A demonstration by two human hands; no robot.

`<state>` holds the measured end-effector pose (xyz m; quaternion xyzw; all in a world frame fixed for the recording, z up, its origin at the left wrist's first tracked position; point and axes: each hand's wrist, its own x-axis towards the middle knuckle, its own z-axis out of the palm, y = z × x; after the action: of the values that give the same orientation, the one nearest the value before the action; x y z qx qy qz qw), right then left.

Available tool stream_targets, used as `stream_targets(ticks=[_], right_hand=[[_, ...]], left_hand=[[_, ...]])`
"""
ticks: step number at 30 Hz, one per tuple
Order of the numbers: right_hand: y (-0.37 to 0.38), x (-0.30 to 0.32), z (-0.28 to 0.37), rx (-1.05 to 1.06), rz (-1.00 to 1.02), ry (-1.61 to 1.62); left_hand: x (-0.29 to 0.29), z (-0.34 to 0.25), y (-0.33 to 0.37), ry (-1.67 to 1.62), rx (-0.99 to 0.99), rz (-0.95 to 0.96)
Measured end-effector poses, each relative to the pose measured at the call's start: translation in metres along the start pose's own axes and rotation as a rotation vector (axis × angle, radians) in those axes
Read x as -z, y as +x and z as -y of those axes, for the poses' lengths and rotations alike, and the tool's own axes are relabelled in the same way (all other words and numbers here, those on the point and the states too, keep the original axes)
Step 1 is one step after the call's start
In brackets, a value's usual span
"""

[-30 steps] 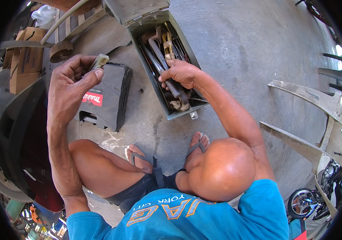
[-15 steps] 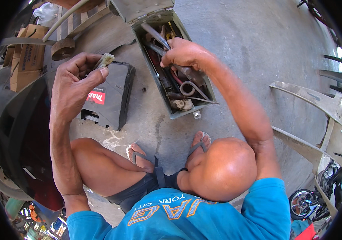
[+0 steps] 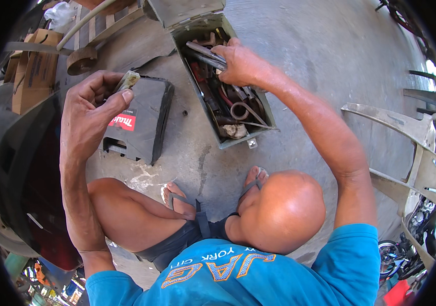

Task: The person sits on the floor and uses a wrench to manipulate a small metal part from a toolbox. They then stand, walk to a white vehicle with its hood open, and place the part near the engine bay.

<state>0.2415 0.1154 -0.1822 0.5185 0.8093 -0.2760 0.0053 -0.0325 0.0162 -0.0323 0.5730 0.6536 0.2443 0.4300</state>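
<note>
My left hand (image 3: pixel 89 109) is raised above a dark tool case and closed on a small, pale yellowish piece (image 3: pixel 128 80), pinched between thumb and fingers. What the piece is cannot be made out. My right hand (image 3: pixel 246 65) is over the open green metal toolbox (image 3: pixel 241 142), its fingers closed on a long metal tool (image 3: pixel 205 52) whose exact kind is hidden by the grip. Inside the box lie several hand tools, among them a rod with a ring-shaped bend (image 3: pixel 239 110). A crumpled whitish rag (image 3: pixel 234 131) sits at the near end.
The dark plastic case (image 3: pixel 141 130) lies on the concrete floor left of the toolbox. A cardboard box (image 3: pixel 37 71) and a dark vehicle panel (image 3: pixel 37 178) stand at the left. On the right are a pale plastic chair (image 3: pixel 391 120) and a motorcycle (image 3: pixel 391 257).
My right hand has shifted slightly up and right within the toolbox, and the metal tool now lies at a flatter angle. My left hand keeps its small piece, nearly still.
</note>
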Motion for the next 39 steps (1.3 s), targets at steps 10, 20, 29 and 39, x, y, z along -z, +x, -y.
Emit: stream_targets(ticks=[10,20,29,39], right_hand=[[-0.038,-0.044,0.004,0.171,-0.222,-0.105],[-0.04,-0.077,0.0,0.749,0.06,-0.54],[-0.036,-0.092,0.032,0.615,0.464,-1.169],[-0.044,-0.102,0.024,0.621,0.228,-1.022]], left_hand=[[-0.002,-0.008,-0.01,-0.018,-0.036,0.002],[0.006,-0.015,-0.031,-0.028,-0.072,-0.035],[0.01,-0.021,-0.042,-0.044,-0.119,-0.027],[0.007,-0.035,-0.05,-0.038,-0.152,0.005]])
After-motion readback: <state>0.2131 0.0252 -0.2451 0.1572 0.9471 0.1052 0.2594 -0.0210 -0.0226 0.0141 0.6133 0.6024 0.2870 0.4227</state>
